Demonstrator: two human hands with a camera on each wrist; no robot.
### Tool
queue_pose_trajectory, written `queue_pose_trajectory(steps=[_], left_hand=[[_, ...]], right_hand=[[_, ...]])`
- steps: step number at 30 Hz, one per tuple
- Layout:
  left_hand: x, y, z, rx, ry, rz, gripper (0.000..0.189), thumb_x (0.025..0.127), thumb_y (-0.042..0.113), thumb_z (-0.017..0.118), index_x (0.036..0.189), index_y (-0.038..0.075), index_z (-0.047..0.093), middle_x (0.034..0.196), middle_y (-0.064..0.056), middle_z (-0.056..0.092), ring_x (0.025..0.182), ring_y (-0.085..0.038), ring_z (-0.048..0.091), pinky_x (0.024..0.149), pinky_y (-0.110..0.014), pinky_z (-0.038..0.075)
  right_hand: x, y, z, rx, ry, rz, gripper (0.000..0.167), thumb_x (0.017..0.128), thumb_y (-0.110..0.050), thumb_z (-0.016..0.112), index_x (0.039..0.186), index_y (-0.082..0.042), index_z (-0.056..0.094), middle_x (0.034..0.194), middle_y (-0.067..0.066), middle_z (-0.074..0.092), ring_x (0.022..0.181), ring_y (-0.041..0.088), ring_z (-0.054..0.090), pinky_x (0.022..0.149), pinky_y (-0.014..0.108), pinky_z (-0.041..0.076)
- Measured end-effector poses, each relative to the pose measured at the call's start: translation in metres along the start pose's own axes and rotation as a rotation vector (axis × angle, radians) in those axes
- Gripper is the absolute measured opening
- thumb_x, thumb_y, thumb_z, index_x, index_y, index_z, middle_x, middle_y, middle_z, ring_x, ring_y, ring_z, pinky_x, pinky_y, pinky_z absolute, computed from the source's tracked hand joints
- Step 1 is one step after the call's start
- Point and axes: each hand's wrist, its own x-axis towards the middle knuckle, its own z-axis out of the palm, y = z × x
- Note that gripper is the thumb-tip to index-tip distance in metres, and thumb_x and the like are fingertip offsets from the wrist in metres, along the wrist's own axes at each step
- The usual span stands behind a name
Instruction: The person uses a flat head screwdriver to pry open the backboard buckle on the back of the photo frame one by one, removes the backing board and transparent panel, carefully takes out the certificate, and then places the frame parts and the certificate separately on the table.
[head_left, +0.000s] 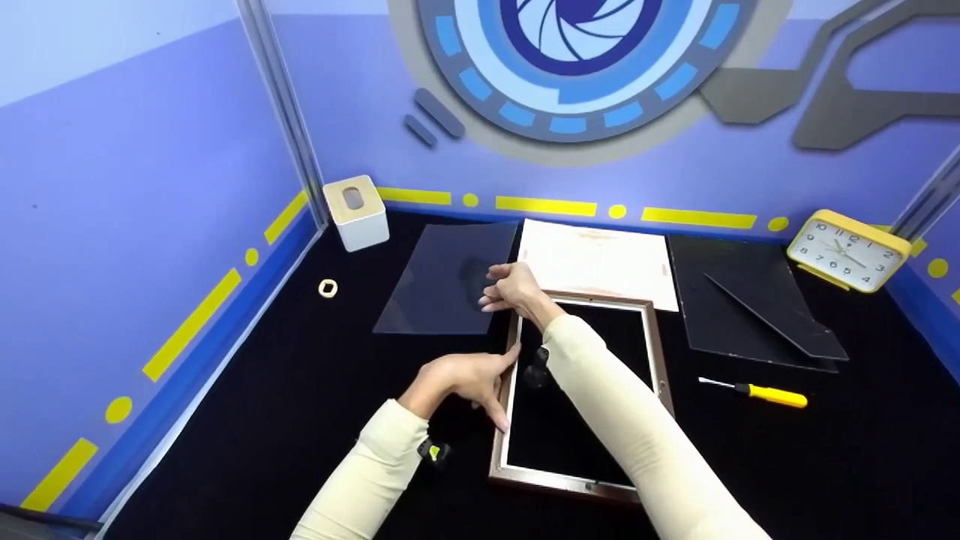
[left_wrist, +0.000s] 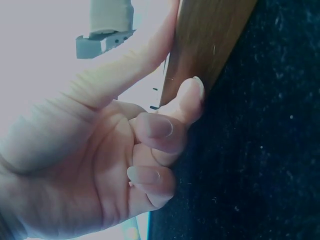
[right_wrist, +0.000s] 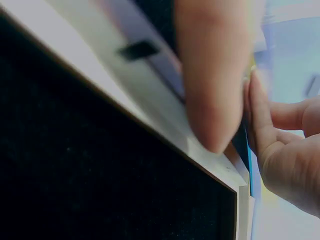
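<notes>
A brown picture frame [head_left: 657, 352] with a pale inner edge lies face down, dark table showing through its opening. My left hand [head_left: 469, 375] grips its left rail, thumb and forefinger spread along it; in the left wrist view the other fingers curl beside the brown wood [left_wrist: 210, 40]. My right hand [head_left: 514, 288] reaches across the frame, near its far left corner and over the edge of a clear sheet [head_left: 442, 285]. Its fingers are loosely bent and point left. In the right wrist view, the right hand [right_wrist: 287, 145] appears beyond a large blurred finger at the rail.
A white board [head_left: 600, 259] lies behind the frame. To its right are a black backing board [head_left: 739, 300] with a stand leg and a yellow screwdriver [head_left: 776, 395]. A tissue box [head_left: 360, 225], a small wooden ring [head_left: 328, 288] and a yellow clock [head_left: 851, 251] stand further out.
</notes>
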Motion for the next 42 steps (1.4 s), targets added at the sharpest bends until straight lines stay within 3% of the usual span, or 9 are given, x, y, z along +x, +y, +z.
queue_pose_trajectory(steps=[4,9,11,14,16,20,31,37,42], left_hand=[[0.001,0.000,0.000,-0.004,0.006,-0.002,0.133,0.072,0.034,0.091,0.159,0.000,-0.003,0.056,0.004,0.061,0.045,-0.013,0.054,0.047,-0.023,0.042],[0.003,0.001,0.000,-0.013,0.010,-0.003,0.132,0.071,0.035,0.092,0.159,0.001,-0.002,0.057,0.003,0.060,0.045,-0.014,0.054,0.046,-0.023,0.044],[0.002,0.001,0.000,-0.015,0.016,-0.003,0.132,0.071,0.034,0.092,0.160,0.002,0.000,0.057,0.002,0.060,0.045,-0.015,0.055,0.046,-0.024,0.044],[0.002,0.002,-0.001,0.000,0.024,-0.008,0.131,0.070,0.035,0.092,0.160,0.001,0.003,0.056,0.001,0.060,0.045,-0.015,0.055,0.046,-0.024,0.044],[0.002,0.003,-0.001,0.009,0.023,-0.015,0.132,0.070,0.037,0.092,0.160,0.001,0.003,0.056,0.001,0.060,0.045,-0.015,0.056,0.046,-0.024,0.043],[0.003,0.003,0.000,0.010,0.019,-0.032,0.132,0.070,0.039,0.092,0.160,0.002,0.003,0.057,0.000,0.060,0.046,-0.016,0.057,0.046,-0.024,0.043],[0.003,0.002,0.001,-0.022,0.029,-0.001,0.116,0.069,0.033,0.093,0.157,0.005,0.023,0.060,0.001,0.059,0.046,-0.013,0.057,0.046,-0.024,0.047],[0.002,-0.001,0.001,-0.052,0.036,0.034,0.097,0.069,0.029,0.094,0.144,0.006,0.037,0.061,0.002,0.057,0.044,-0.012,0.055,0.046,-0.023,0.047],[0.001,-0.004,0.002,-0.039,0.027,0.021,0.117,0.070,0.032,0.093,0.157,0.004,0.020,0.056,0.002,0.059,0.044,-0.014,0.056,0.045,-0.023,0.045]], right_hand=[[0.004,0.003,0.001,-0.153,0.009,-0.036,0.068,0.089,0.022,0.052,0.152,0.009,0.029,0.138,0.033,0.047,0.061,0.020,0.066,0.059,0.032,0.059],[0.005,0.002,0.005,-0.608,0.011,-0.089,0.082,0.089,-0.005,0.074,0.153,0.010,0.025,0.137,0.043,0.041,0.061,0.023,0.069,0.058,0.030,0.058],[0.004,0.000,0.008,-0.801,-0.001,-0.119,0.098,0.084,-0.023,0.083,0.154,0.010,0.023,0.151,0.042,0.020,0.091,0.030,0.071,0.077,0.033,0.058],[0.002,-0.001,0.012,-0.996,-0.028,-0.152,0.111,0.078,-0.036,0.088,0.155,0.009,0.022,0.157,0.038,-0.008,0.132,0.039,0.048,0.103,0.037,0.045],[0.002,-0.001,0.015,-1.103,-0.045,-0.169,0.111,0.078,-0.041,0.087,0.154,0.008,0.023,0.158,0.036,-0.009,0.142,0.041,0.032,0.112,0.038,0.035],[0.001,0.001,0.018,-1.264,-0.098,-0.154,0.095,0.085,-0.042,0.080,0.152,0.007,0.033,0.160,0.034,0.005,0.138,0.050,0.033,0.112,0.046,0.035],[0.002,0.000,0.025,-1.470,-0.130,-0.154,0.060,0.092,-0.038,0.072,0.134,0.002,0.057,0.154,0.034,0.028,0.127,0.048,0.050,0.102,0.050,0.045],[-0.001,-0.002,0.029,-1.630,-0.116,-0.278,0.040,0.095,-0.035,0.069,0.117,-0.001,0.068,0.125,0.024,0.062,0.111,0.042,0.061,0.092,0.052,0.051],[-0.002,-0.001,0.031,-1.667,-0.178,-0.299,0.061,0.087,-0.057,0.071,0.113,-0.002,0.071,0.116,0.021,0.066,0.103,0.040,0.065,0.085,0.051,0.054]])
